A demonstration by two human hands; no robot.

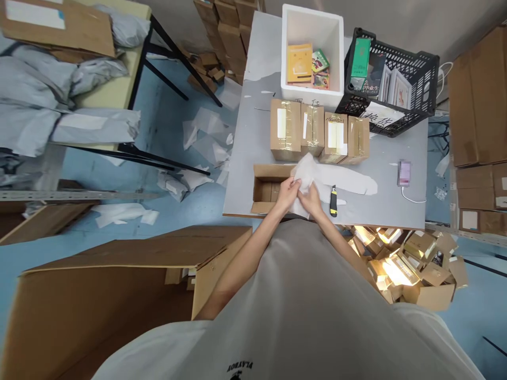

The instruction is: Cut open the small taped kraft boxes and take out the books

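Observation:
Both my hands are at the front edge of the grey table. My left hand pinches a crumpled piece of white packing sheet between its fingers. Close beside it, my right hand grips the same sheet lower down. Whether anything is wrapped inside cannot be seen. Left of my hands stands an open cardboard box, its flap folded back. More white sheet stretches away to the right. A black and yellow utility knife lies just right of my right hand.
Behind my hands, several taped boxes stand in a row. Further back are a white foam bin with small books and a black crate. A phone lies to the right on its cable. A large carton stands at lower left.

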